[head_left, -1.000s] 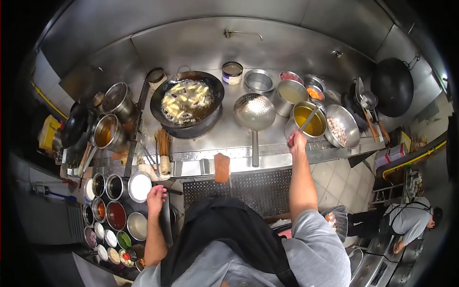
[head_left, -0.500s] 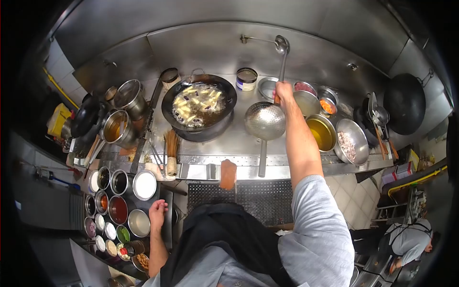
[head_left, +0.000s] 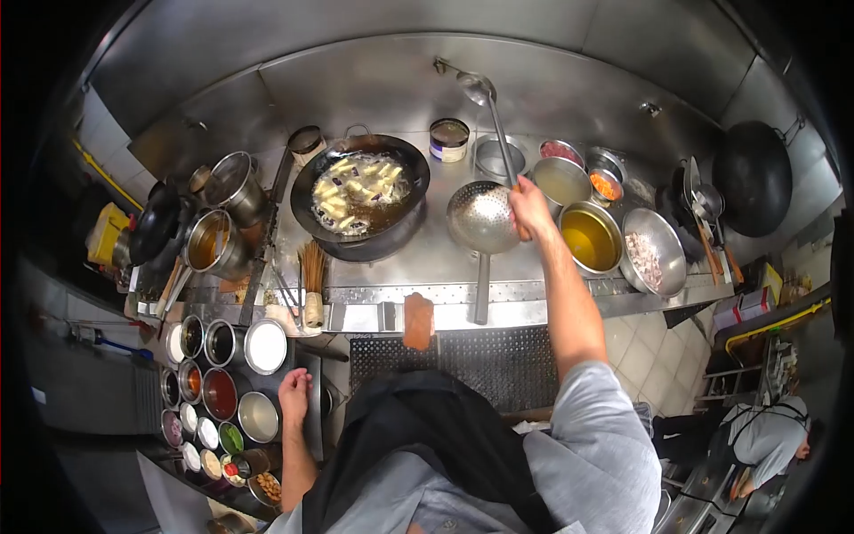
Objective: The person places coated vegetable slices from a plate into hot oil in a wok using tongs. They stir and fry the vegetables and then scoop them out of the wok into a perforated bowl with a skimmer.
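My right hand [head_left: 531, 209] is closed around the handle of a ladle [head_left: 505, 142]. Its bowl points away from me, near the back wall's thin spout. Just left of that hand lies a perforated skimmer [head_left: 476, 212], its handle toward the counter's front edge. A black wok [head_left: 418, 200] stands to the left, with pale and purple-edged pieces, which look like eggplant, bubbling in oil. My left hand [head_left: 294, 392] hovers by the side table's edge, fingers loosely curled with nothing visible in them. Nearest to it are a pot of pale liquid [head_left: 259, 416] and a pot of white contents [head_left: 266, 346].
A pot of yellow oil [head_left: 590, 236] and a bowl of pale chopped pieces [head_left: 654, 252] stand at right. A bamboo brush [head_left: 312, 285] and a brown cloth [head_left: 418, 321] are at the front edge. Several seasoning pots fill the left side. A co-worker [head_left: 769, 432] bends at far right.
My right hand has drawn the ladle back toward me, and its bowl has swung left. My left hand stays by the side table. The view has shifted slightly.
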`<move>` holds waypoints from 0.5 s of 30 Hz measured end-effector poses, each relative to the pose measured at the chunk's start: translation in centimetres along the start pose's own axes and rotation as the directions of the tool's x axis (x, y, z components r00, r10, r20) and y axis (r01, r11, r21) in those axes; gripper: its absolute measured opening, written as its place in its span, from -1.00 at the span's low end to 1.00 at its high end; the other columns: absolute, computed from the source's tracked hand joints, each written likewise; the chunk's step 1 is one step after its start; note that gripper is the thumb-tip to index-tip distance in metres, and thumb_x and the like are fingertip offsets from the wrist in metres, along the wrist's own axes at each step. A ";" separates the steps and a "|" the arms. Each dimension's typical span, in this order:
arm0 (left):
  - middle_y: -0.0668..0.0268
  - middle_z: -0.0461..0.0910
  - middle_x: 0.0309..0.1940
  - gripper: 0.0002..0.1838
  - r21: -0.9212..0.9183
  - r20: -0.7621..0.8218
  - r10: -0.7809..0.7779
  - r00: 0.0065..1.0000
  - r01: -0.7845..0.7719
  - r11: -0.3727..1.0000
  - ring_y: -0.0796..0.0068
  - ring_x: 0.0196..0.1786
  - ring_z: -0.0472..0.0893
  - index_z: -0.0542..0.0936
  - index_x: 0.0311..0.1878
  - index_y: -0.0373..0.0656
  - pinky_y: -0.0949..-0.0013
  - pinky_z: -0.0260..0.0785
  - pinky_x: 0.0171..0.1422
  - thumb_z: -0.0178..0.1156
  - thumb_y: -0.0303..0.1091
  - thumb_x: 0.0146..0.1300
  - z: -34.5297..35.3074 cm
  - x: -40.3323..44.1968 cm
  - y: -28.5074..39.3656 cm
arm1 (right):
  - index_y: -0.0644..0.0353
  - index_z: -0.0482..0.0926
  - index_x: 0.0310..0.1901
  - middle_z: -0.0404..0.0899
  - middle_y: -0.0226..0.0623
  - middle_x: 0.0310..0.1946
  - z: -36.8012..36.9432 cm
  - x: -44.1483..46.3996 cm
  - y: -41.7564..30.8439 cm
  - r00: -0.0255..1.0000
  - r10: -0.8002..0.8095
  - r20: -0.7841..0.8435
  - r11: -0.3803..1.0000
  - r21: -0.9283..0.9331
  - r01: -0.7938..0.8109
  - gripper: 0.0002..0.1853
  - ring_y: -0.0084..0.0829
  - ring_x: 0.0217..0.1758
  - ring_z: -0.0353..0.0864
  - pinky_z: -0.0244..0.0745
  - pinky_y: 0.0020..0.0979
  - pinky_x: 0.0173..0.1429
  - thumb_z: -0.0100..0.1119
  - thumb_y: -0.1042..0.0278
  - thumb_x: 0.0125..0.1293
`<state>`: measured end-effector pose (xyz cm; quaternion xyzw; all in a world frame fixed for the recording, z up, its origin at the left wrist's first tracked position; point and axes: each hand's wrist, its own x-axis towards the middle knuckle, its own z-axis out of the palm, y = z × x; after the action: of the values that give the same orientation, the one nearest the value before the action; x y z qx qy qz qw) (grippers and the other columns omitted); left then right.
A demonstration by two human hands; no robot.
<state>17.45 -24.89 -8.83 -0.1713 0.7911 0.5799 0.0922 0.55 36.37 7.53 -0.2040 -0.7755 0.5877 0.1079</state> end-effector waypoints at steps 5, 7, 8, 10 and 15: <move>0.30 0.63 -0.26 -0.82 -0.021 -0.011 0.124 0.992 -0.124 0.992 0.59 -0.27 0.56 0.56 0.01 -0.30 0.49 0.48 -0.19 0.06 -0.48 0.42 1.0 1.1 1.3 | 0.24 0.44 0.09 0.44 -0.35 -0.55 -1.8 3.5 0.0 1.000 -0.005 -0.015 0.999 -0.039 0.004 -0.64 -0.55 -0.69 0.38 0.36 -0.39 -0.68 -0.06 0.48 0.24; 0.30 0.63 -0.26 -0.81 -0.010 -0.029 0.127 0.991 -0.128 0.992 0.59 -0.27 0.56 0.57 0.01 -0.29 0.49 0.48 -0.19 0.07 -0.48 0.42 0.8 0.6 1.7 | 0.26 0.42 0.16 0.45 -0.35 -0.54 -2.3 3.5 -0.6 1.000 -0.004 0.010 1.000 -0.024 0.004 -0.58 -0.55 -0.68 0.38 0.36 -0.39 -0.68 -0.05 0.48 0.24; 0.30 0.63 -0.26 -0.81 -0.007 -0.042 0.118 0.992 -0.119 0.993 0.59 -0.27 0.56 0.57 0.01 -0.29 0.49 0.48 -0.19 0.07 -0.48 0.42 0.5 0.3 1.9 | 0.28 0.40 0.19 0.45 -0.34 -0.54 -2.4 3.6 -0.9 1.000 -0.007 0.023 1.000 -0.016 0.007 -0.55 -0.55 -0.68 0.38 0.35 -0.39 -0.68 -0.04 0.48 0.24; 0.30 0.63 -0.26 -0.81 0.007 -0.070 0.108 0.992 -0.108 0.994 0.59 -0.27 0.56 0.57 0.01 -0.29 0.49 0.48 -0.19 0.07 -0.47 0.42 0.0 -0.2 1.8 | 0.32 0.33 0.28 0.45 -0.34 -0.54 -2.8 4.3 -0.6 1.000 0.006 0.012 0.999 -0.040 -0.006 -0.47 -0.54 -0.68 0.38 0.35 -0.39 -0.68 -0.03 0.47 0.24; 0.29 0.62 -0.23 -0.80 -0.007 -0.114 0.162 0.980 -0.164 0.986 0.57 -0.24 0.56 0.55 0.03 -0.30 0.47 0.49 -0.16 0.06 -0.45 0.43 -2.7 -0.8 -0.7 | 0.37 0.18 0.39 0.45 -0.34 -0.54 -4.0 5.4 -0.4 0.999 0.012 0.034 0.995 -0.101 -0.009 -0.36 -0.54 -0.68 0.37 0.35 -0.40 -0.67 -0.04 0.46 0.25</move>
<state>18.55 -27.50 -8.31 -0.1390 0.8016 0.5815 -0.0019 -2.75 42.13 8.65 -0.2031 -0.8049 0.5516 0.0809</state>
